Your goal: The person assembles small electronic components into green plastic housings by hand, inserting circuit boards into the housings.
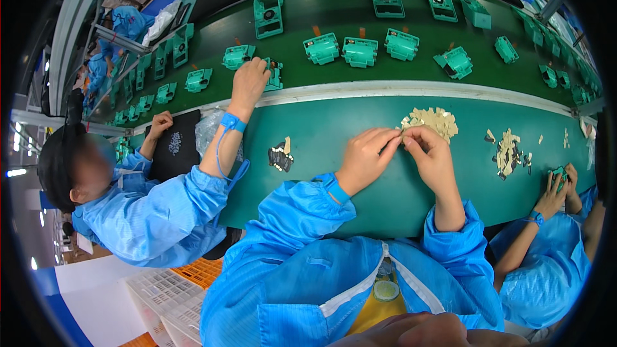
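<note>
My left hand (pixel 368 159) and my right hand (pixel 432 159) meet fingertip to fingertip above the green table (pixel 321 122). Both are closed in a pinch. Whatever sits between the fingertips is too small and covered to make out. Just beyond them lies a heap of small cream-coloured flat pieces (pixel 440 122), partly hidden by my right hand. To the left of my hands rests a small cluster of black parts (pixel 280 157) with cream pieces on and around it. A blue band circles my left wrist.
Beyond a pale rail (pixel 385 88), a dark green conveyor carries several teal plastic housings (pixel 360 52). At left a co-worker's hand (pixel 252 80) reaches to a housing. At right another co-worker's hands (pixel 558 189) hold a teal part, near black and cream pieces (pixel 508 152).
</note>
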